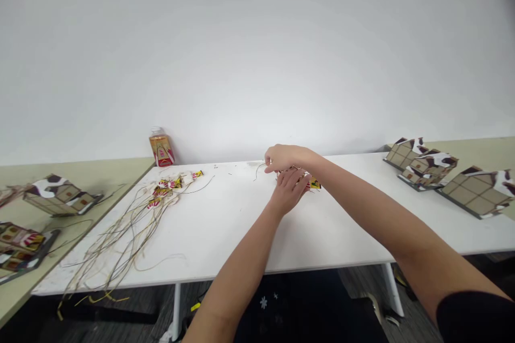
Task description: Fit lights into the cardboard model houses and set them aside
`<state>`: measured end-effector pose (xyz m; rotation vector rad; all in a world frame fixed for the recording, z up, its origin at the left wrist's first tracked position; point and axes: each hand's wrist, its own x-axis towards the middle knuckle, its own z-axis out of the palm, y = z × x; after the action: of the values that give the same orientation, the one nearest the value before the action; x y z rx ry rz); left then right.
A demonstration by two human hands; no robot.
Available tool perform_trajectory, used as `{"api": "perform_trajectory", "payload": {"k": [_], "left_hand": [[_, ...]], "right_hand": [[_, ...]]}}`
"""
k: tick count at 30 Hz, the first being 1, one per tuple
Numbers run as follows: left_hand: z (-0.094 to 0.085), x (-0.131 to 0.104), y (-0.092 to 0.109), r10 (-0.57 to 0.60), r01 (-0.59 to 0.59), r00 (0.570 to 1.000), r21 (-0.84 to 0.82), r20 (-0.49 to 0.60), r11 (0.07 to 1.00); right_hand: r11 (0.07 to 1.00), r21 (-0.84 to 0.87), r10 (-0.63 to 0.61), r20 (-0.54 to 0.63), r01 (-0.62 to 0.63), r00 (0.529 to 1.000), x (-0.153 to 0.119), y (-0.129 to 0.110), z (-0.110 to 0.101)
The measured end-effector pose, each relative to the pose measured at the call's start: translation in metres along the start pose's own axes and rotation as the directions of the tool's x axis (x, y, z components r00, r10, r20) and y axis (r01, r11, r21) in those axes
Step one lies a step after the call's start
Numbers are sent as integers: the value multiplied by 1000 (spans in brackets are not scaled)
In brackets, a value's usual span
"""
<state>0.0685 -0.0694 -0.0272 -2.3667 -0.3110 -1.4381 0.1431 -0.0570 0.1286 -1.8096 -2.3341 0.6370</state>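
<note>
My left hand (288, 188) lies over a small bundle with red, white and yellow parts (314, 185) on the white table, its fingers slightly spread on top. Above it, my right hand (280, 157) is bent at the wrist with thumb and fingertips pinched together. A thin dark strand (259, 170) runs down beside those fingertips; whether they grip it is too small to tell. Most of the bundle is hidden under both hands.
Wired red, white and yellow pieces (167, 186) trail long strands (124, 236) across the left of the white table (209, 241). Behind them stands an amber bottle (162, 149). Model houses stand right (428, 168) and left (60, 195).
</note>
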Motion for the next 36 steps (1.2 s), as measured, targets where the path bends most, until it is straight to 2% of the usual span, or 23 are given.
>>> {"api": "perform_trajectory", "payload": {"k": [3, 6, 9, 11, 14, 17, 20, 22, 23, 25, 27, 30, 36], "left_hand": [[-1, -2, -1, -36, 48, 993, -98, 116, 994], [1, -3, 0, -36, 67, 984, -175, 175, 982], [2, -1, 2, -4, 40, 987, -215, 164, 976], [2, 1, 2, 8, 24, 989, -218, 145, 976], [1, 2, -3, -28, 49, 994, -201, 105, 978], [1, -1, -11, -223, 234, 972, -176, 80, 956], [2, -6, -20, -464, 479, 877, -146, 128, 865], [4, -8, -24, -585, 620, 775, -105, 240, 778], [5, -9, -25, -631, 680, 713, -79, 307, 729], [8, -11, -28, -689, 771, 585, -30, 427, 636], [10, -13, -29, -706, 818, 505, -14, 496, 575], [13, -16, -33, -705, 841, 462, -15, 539, 540], [8, -11, -38, -752, 891, 411, -52, 515, 452]], "right_hand": [[973, 184, -144, 1, 141, 990, -5, -3, -7], [882, 420, -200, -80, 215, 976, -23, 9, -17], [728, 647, -137, -187, 226, 973, -43, 35, -18], [636, 732, -30, -296, 247, 955, -56, 56, -15], [566, 760, 156, -480, 320, 863, -71, 90, -9], [545, 722, 251, -626, 427, 738, -77, 120, -4], [547, 654, 293, -734, 522, 613, -73, 146, 8], [547, 628, 312, -767, 554, 561, -67, 162, 22], [544, 625, 317, -771, 560, 553, -65, 169, 30], [547, 639, 320, -757, 541, 570, -61, 180, 45], [563, 662, 315, -725, 494, 613, -61, 188, 57], [595, 676, 304, -690, 435, 657, -63, 190, 65], [646, 669, 296, -663, 367, 688, -66, 180, 65]]}}
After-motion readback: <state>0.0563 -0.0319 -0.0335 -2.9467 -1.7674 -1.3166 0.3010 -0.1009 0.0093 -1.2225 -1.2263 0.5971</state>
